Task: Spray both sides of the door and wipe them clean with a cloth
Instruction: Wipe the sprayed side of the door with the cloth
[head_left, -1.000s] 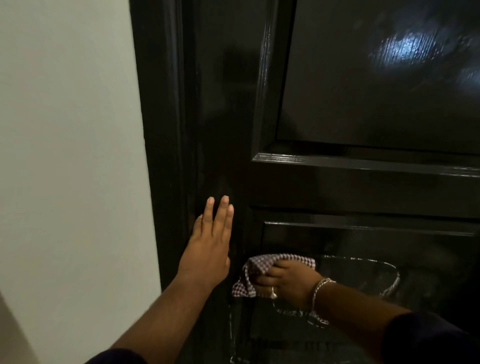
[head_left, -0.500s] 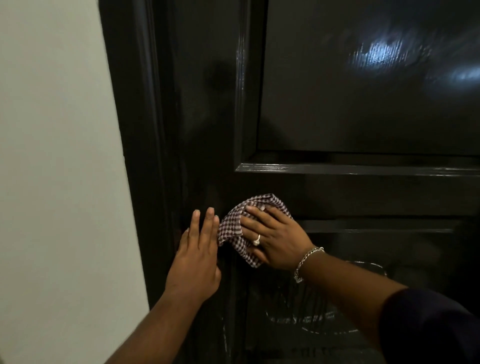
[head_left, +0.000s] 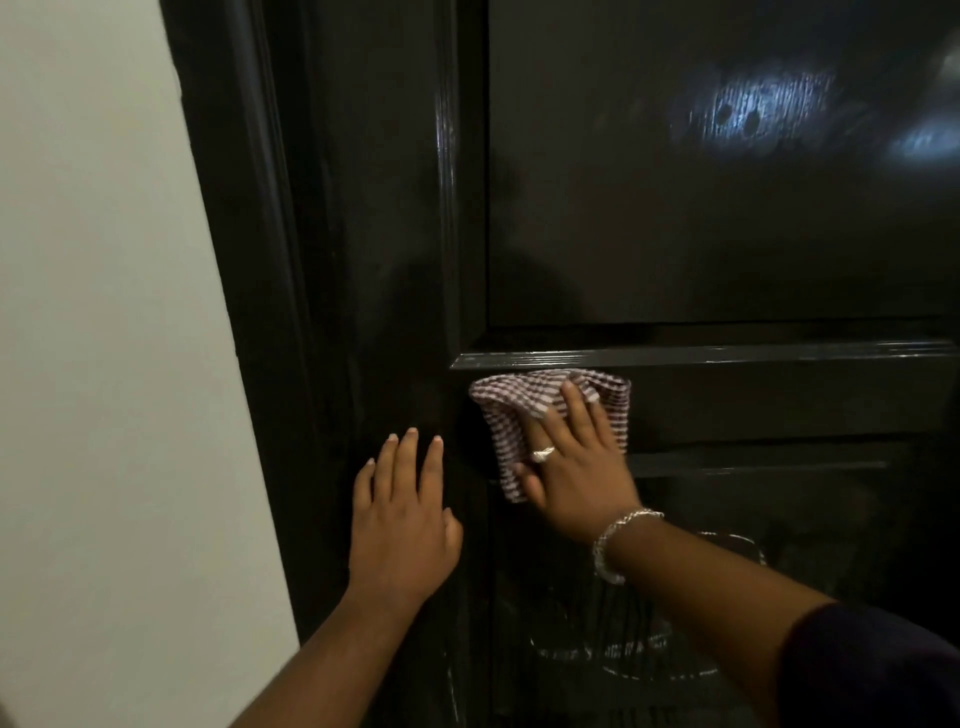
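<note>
Nearest, leaving wet streaks (head_left: 623, 653) shining on the lower panel (head_left: 789, 514), just past the dark sleeve (head_left: 872, 675), the cloth's place 1 second ago.

Bracing with the left hand (head_left: 402, 525) flat on the left upright of the door (head_left: 675, 208), 4 fingers straight and slightly apart, thumb out to the right, gripping nothing. Keeping almost the same spot across all 3 pictures, apparently steadying the door against the push.

Just to the right and a little farther, pressing with the right hand (head_left: 571, 467), ring (head_left: 543, 454) and bracelet (head_left: 618, 540) showing. Fingers straight and laid on the checked cloth (head_left: 506, 415), some fingertips hidden under a fold, so pressing rather than pinching.

Having climbed from the lower panel onto the cross rail (head_left: 779, 400) between the 2 panels, now holding the cloth flat there, its top edge touching the ledge (head_left: 675, 356) under the upper panel (head_left: 753, 218). Probably meaning the low stretch nearly done and the wiping working upward.

Farther up, showing a hazy, smeared sheen on the upper panel, likely needing the cloth next. Seeing only 1 of the 2 sides here, with no telling about the other.

Far left, pale wall (head_left: 104, 312).
</note>
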